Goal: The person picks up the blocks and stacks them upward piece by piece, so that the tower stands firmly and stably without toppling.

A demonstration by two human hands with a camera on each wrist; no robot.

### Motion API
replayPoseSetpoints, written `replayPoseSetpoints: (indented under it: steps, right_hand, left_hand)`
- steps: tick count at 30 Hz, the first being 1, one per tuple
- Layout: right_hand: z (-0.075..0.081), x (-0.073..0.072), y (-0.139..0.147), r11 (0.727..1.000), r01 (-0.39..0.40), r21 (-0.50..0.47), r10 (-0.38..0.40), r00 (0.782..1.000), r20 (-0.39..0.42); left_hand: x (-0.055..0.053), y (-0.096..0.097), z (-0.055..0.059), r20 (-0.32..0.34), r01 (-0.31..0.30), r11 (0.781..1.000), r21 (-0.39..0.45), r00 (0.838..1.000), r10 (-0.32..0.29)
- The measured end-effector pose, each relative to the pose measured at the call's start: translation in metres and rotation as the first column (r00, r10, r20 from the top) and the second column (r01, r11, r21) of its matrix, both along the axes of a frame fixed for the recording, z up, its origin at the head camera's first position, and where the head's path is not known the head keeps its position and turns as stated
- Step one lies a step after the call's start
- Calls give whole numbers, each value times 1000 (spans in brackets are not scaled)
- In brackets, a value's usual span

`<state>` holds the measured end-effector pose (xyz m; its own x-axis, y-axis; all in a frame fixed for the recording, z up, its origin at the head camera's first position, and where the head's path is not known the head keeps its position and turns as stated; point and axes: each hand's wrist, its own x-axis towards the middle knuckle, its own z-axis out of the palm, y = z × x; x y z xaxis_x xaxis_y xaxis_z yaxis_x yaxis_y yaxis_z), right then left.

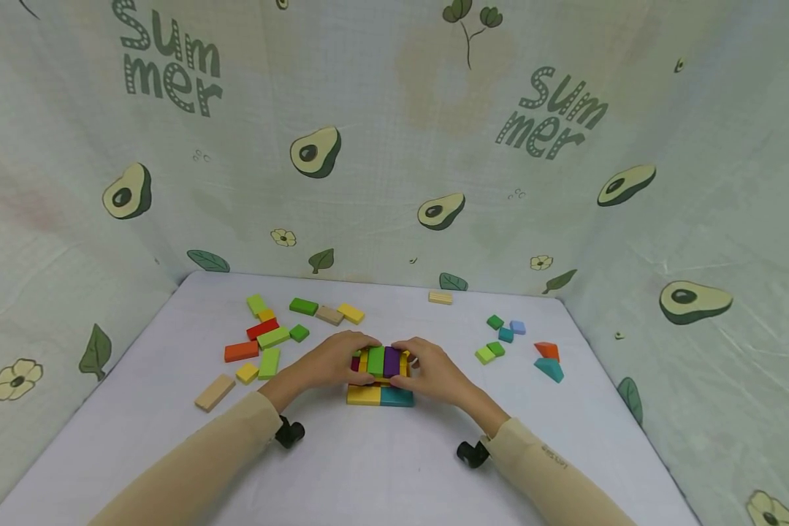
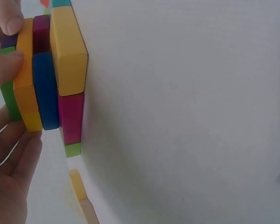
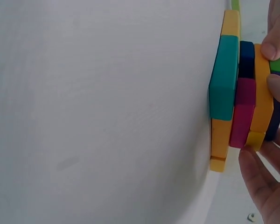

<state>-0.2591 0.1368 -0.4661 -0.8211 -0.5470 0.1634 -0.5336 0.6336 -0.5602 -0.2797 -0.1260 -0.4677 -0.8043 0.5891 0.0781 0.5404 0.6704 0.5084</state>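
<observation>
Your hands (image 1: 334, 359) pinch a multicoloured wooden-block stack (image 1: 380, 380); its green rectangular block (image 1: 376, 361) points (lengthwise) toward the surface's far edge (image 1: 368, 289).

Mid-frame in the head view, fingers (image 1: 361, 378) partly hide the block stack (image 1: 376, 362); the bottom edge crops both sleeves (image 1: 200, 464).

top blocks (image 1: 376, 362): green, purple | front base blocks (image 1: 364, 395): yellow, teal | backdrop (image 1: 375, 95): avocado-print | sleeves (image 1: 193, 464): beige
</observation>
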Motion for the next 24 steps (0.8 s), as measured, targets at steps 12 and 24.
replayPoseSetpoints:
  steps: [12,24]
  right_hand:
    - [-4,-4,1,1000,9,23,-9,1000,-19]
    - [-2,-3,0,999,23,27,-23,1000,-5]
  left_hand:
    - [-1,0,-2,5,9,1000,6,1000,-9]
    - [-12,-24,18,28,42,998,45,999,-43]
